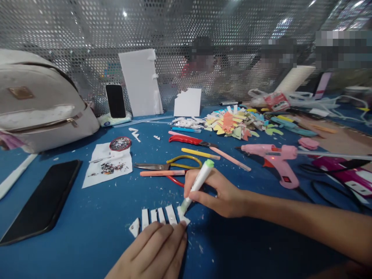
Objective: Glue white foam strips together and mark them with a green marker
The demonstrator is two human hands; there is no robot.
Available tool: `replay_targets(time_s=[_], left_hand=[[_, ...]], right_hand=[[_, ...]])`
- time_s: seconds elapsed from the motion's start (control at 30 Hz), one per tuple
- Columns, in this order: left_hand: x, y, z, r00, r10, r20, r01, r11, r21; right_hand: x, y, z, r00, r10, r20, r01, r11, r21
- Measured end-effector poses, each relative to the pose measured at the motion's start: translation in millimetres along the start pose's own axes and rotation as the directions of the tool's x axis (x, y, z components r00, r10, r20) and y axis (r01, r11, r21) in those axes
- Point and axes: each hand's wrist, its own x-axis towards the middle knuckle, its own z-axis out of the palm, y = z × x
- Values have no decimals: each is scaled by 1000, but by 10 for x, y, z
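My right hand (216, 192) pinches a white marker (200, 178) with a green end. Its pale green lower end meets the notched white piece (181, 216) at the right of a fishbone-like row. My left hand (157, 248) lies over the lower part of this row, fingers extended and close together. Several white strips (145, 218) stick out past the fingertips. A small white triangle (134, 227) with a dark spot sits at the row's left end. Just beyond my right hand lie yellow-and-red-handled scissors (157, 166) and an orange marker (161, 173).
A pink glue gun (273, 151) with a lit light lies right. Behind are a red-handled cutter (186, 139), a yellow marker (200, 153) and heaped colored scraps (232, 122). Left are a black phone (43, 201), littered paper (99, 159) and a backpack (40, 100). Perforated metal (87, 31) stands behind.
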Motion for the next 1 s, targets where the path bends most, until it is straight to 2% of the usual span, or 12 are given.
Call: replay_targets(time_s=[0.1, 0.17, 0.37, 0.43, 0.57, 0.6, 0.63, 0.7, 0.8, 0.9, 1.0], left_hand=[[-11, 23, 99, 995, -27, -101, 26, 1000, -11], [-17, 27, 159, 985, -26, -168, 24, 1000, -10], [-46, 31, 237, 980, -5, -198, 5, 1000, -1], [-67, 50, 251, 980, -16, -199, 16, 1000, -4], [-104, 81, 228, 975, -32, -219, 33, 999, 4], [-103, 77, 199, 978, -33, -205, 36, 999, 10], [-96, 65, 161, 984, -35, -172, 39, 999, 17], [-65, 20, 70, 996, -24, -86, 28, 999, 37], [-5, -63, -36, 998, 61, -17, -59, 995, 75], [23, -96, -53, 995, 100, -13, -99, 991, 92], [10, -59, -18, 999, 24, -35, -22, 997, 69]], right_hand=[[-5, -18, 12, 987, -155, 28, 157, 986, -58], [-7, -21, 25, 974, -217, 59, 222, 970, -99], [-2, -50, 44, 944, -270, 192, 310, 923, -227], [-2, -83, 66, 911, -330, 246, 398, 858, -324], [-10, -133, 120, 793, -478, 376, 608, 608, -511], [-12, -132, 123, 784, -482, 392, 621, 594, -511], [-14, -125, 120, 794, -471, 386, 609, 619, -497], [-17, -95, 100, 849, -410, 334, 524, 739, -424], [-26, -36, 67, 928, -323, 187, 365, 891, -271], [-41, -2, 60, 965, -248, 90, 262, 941, -214], [-52, -4, 69, 976, -215, 24, 216, 960, -177]])
